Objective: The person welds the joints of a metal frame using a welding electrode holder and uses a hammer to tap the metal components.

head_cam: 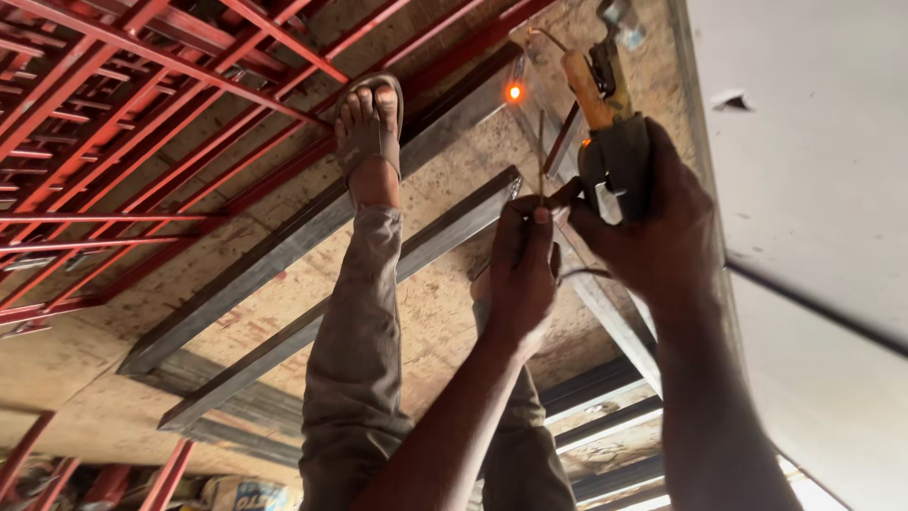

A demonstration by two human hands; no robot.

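My right hand (pixel 653 222) grips a welding electrode holder (pixel 598 90) with an orange handle. A thin welding rod (pixel 541 151) runs from near the holder toward a glowing orange spot (pixel 515 92) on a grey steel tube (pixel 445 128). My left hand (pixel 522 270) pinches the near end of the rod with its fingertips, right beside my right hand. My sandalled foot (pixel 369 123) rests on the same steel tube, with my trouser leg (pixel 355 360) stretching back toward me.
A second grey steel tube (pixel 312 322) lies parallel on the sandy floor. Red painted metal frames (pixel 123 123) cover the left side. A pale flat panel (pixel 813 170) fills the right side, and more steel bars (pixel 605 416) lie below my hands.
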